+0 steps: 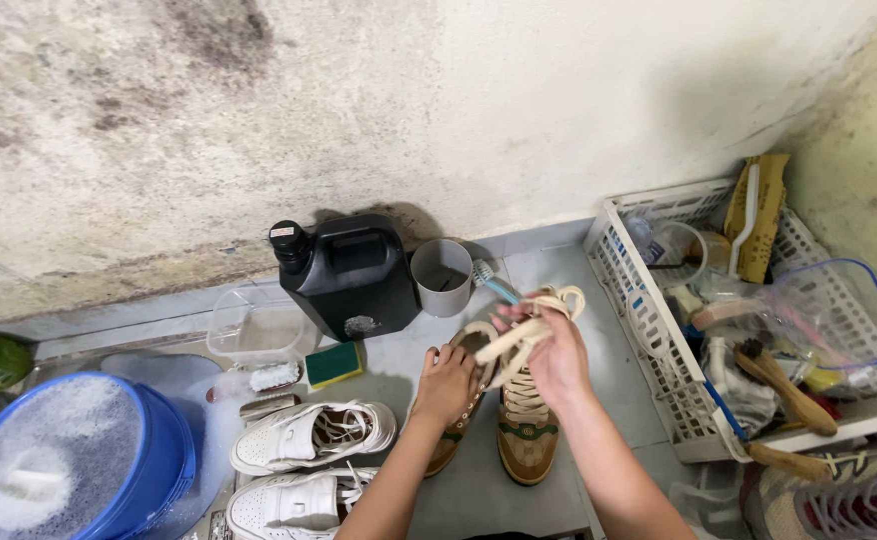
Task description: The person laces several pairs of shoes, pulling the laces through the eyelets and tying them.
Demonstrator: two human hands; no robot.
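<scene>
Two tan sneakers [519,420] stand on the floor; the left hand [449,385] steadies one. Right hand [557,355] fingers are closed on soft, limp cream laces [529,325], probably best pinched near their ends.

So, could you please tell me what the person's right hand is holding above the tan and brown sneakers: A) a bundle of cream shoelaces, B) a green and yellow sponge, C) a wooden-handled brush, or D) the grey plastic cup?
A: the right hand grips a bundle of cream shoelaces pulled up from one tan and brown sneaker, while the left hand rests on the other sneaker.
</scene>
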